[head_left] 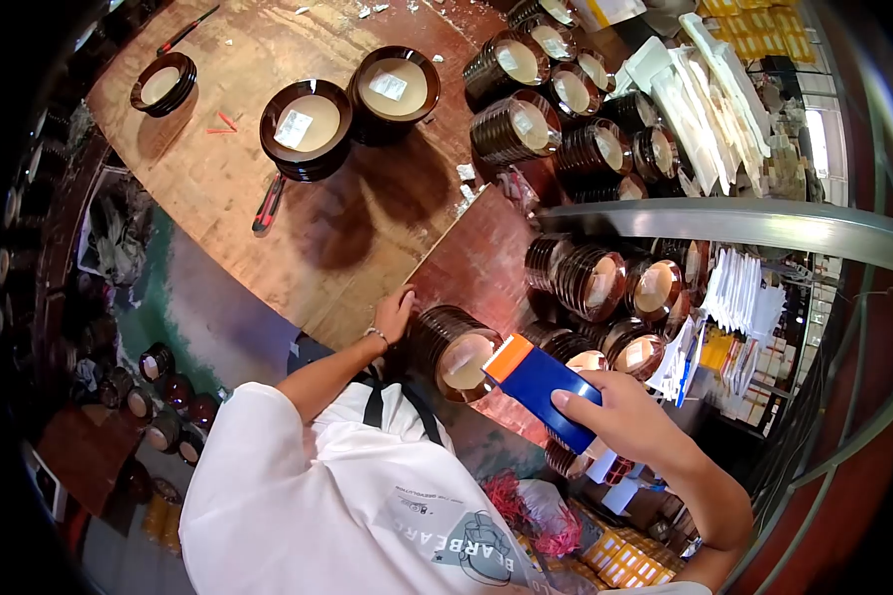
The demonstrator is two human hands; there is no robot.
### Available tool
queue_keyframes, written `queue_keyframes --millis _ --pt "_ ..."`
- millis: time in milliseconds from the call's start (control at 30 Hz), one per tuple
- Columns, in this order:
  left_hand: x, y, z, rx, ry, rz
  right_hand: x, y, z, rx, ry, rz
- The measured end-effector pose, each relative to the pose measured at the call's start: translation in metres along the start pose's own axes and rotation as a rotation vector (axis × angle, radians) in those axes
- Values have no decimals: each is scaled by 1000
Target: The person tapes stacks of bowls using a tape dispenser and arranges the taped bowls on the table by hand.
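My right hand (620, 415) grips a flat blue box-like object with an orange end (556, 397), thumb on top. Its orange end points at a stack of dark brown bowls (466, 362) with a pale round face on top, right beside it; whether they touch I cannot tell. My left hand (394, 315) rests at the table edge, left of that stack, fingers extended and apparently holding nothing. Farther up the wooden table (268, 238) stand two taller bowl stacks, one (313, 117) beside the other (397, 84), each with a white paper slip inside.
A small bowl stack (162, 87), a red-and-black cutter (268, 205) and red strips (224, 124) are on the table. Many bowl stacks (516, 124) crowd the right side. A metal bar (724, 226) crosses there, near white foam sheets (709, 109).
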State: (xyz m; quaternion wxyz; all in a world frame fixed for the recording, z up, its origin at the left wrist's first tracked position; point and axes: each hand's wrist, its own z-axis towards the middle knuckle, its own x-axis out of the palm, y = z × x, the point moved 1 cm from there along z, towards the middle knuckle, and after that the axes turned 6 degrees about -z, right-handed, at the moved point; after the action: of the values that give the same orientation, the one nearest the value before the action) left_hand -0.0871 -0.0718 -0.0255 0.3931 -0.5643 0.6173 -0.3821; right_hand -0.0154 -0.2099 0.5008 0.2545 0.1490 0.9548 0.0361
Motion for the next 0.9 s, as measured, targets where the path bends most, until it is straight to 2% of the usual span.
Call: queue_keyframes --millis 67,100,133,200,233,367,433,467,533,567,600,667,733,800,833,867,900 --pt "15 31 -2 -178 341 -347 3 -10 2 10 0 -9" --pt "20 37 -7 -41 433 -325 5 -17 5 -42 -3 3" --pt "24 44 -13 -37 424 -318 7 -20 6 -97 -5 14" --pt "26 19 -25 -342 577 -1060 9 -21 3 -95 21 84" --pt "25 19 -23 -323 633 -1076 10 -22 2 -90 15 96" --pt "24 20 -14 -366 620 -1063 12 -31 1 -109 28 175" --pt "19 15 -10 -229 409 -369 8 -27 -1 -89 64 259" --pt "17 12 -10 -223 402 -355 7 -23 -3 -87 84 323" --pt "2 -14 -21 -164 -20 293 10 -33 7 -129 88 439" --pt "-5 -50 -42 -62 -310 193 10 -37 9 -142 59 455" --pt "-19 -97 -66 -52 -304 219 10 -46 14 -188 60 454" --pt "-37 -179 -117 809 -206 266 12 -56 18 -209 68 475" --pt "-26 -192 -142 1021 312 432 15 -65 22 -260 43 478" --pt "-3 -211 -163 1069 667 703 19 -73 22 -311 106 515" --pt "12 -187 -165 1025 673 938 21 -77 20 -325 98 539" --pt "23 -172 -165 1033 691 964 22 -80 19 -295 73 471" --pt "31 -161 -164 1041 542 1067 24 -84 17 -263 47 407"
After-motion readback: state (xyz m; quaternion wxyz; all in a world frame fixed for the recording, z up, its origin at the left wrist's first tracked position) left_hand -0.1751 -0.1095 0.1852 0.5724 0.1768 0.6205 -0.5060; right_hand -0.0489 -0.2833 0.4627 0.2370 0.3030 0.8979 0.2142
